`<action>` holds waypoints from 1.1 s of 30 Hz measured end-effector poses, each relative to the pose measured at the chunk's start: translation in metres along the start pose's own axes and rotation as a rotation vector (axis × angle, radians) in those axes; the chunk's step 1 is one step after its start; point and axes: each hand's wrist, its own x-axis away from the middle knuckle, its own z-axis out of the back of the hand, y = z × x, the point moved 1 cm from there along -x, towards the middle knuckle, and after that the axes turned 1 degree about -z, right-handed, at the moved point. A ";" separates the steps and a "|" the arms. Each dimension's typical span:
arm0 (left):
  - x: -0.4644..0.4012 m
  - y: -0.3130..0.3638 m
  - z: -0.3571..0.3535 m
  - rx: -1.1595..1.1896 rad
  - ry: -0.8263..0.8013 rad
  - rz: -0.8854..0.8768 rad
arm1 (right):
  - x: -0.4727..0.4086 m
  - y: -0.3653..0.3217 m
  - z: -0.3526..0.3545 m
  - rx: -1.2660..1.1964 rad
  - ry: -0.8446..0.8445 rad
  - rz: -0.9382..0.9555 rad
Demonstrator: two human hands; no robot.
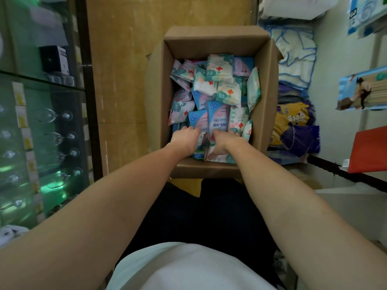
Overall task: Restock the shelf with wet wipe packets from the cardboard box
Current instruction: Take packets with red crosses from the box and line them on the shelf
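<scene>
Cardboard box [270,97] is sitting open on the tan floor [121,80], flaps folded outward, directly ahead of the person. Box is holding a loose heap of wet wipe packets [217,84], teal, pink and blue, several showing a red cross mark; they are lying at mixed angles, some flat, some on edge.

Both arms are reaching down into the near end of the box. Left hand [185,140] is resting on the packets at the near left, fingers spread forward and touching a blue packet [198,120]. Right hand [225,143] is lying just beside it, fingers curling down onto a blue-and-pink packet [218,118] standing on edge; grip appears to be closing on it, but the fingertips are partly hidden, so cannot confirm. The two hands are close together, not touching.

Glass shelf [41,80] with stemmed glasses [54,116] is running along the left. Stacked bagged goods [293,126] are lying right of the box
</scene>
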 end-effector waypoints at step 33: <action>0.075 0.030 0.097 -0.324 0.026 -0.316 | 0.131 -0.007 -0.009 -0.599 0.647 -0.240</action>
